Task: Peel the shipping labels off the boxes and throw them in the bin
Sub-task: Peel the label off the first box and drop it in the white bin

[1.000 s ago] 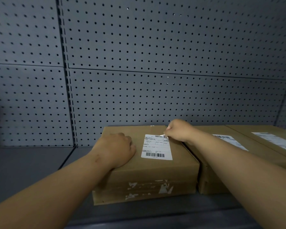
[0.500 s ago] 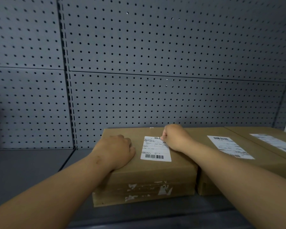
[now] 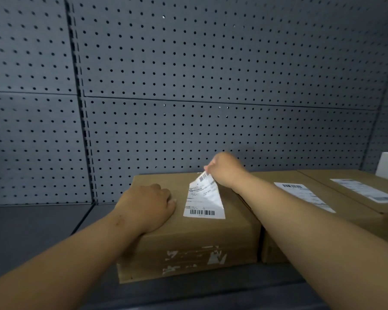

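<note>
With my left grip (image 3: 147,208), curled closed on nothing, pressing down the nearest box (image 3: 188,236) on the shelf (image 3: 31,224), I'd peel the label (image 3: 203,198) low and slow toward its stuck barcode edge, the right grip (image 3: 225,170) beyond pinching its lifted far corner, to avoid tearing.

You have a single view, from the wide-angle camera on your head. It looks forward and a little down along both forearms, squarely facing the pegboard wall (image 3: 211,63) behind the shelf (image 3: 31,231). It sits near: your left hand (image 3: 147,206) and right hand (image 3: 227,170) reach in from the bottom corners onto the box (image 3: 188,233) at lower middle. The barcode bars on the label (image 3: 203,198) can be told, the small print not. Straight lines bow toward the edges.
</note>
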`<action>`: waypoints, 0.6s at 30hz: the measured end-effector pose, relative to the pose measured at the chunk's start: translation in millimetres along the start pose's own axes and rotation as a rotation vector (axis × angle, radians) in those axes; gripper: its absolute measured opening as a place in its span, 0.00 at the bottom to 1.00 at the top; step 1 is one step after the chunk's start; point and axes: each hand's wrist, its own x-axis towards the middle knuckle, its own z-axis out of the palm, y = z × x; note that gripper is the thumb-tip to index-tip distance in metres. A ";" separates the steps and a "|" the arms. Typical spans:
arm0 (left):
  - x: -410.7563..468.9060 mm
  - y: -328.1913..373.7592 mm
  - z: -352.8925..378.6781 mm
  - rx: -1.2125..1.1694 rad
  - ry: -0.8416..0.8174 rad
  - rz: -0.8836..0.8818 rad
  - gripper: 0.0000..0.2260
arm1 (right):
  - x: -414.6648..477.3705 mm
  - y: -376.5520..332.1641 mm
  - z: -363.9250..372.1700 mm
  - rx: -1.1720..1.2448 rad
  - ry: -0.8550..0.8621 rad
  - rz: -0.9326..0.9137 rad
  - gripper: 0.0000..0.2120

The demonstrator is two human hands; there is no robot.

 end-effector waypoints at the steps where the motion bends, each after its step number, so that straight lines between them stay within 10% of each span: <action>1: -0.1 0.3 -0.5 0.005 0.000 0.003 0.22 | -0.6 8.8 -1.6 -0.019 -0.018 0.030 0.17; 9: 0.1 1.8 -0.8 0.023 -0.012 0.009 0.21 | -2.3 12.3 6.6 -0.447 -0.113 0.103 0.12; 15: -0.6 -0.1 -0.1 -0.001 -0.018 0.023 0.21 | 16.5 -43.0 -39.3 0.178 0.695 -0.125 0.15; 18: -0.7 -0.1 0.2 0.008 0.006 0.016 0.22 | 18.0 -16.7 -41.8 0.116 0.572 -0.029 0.18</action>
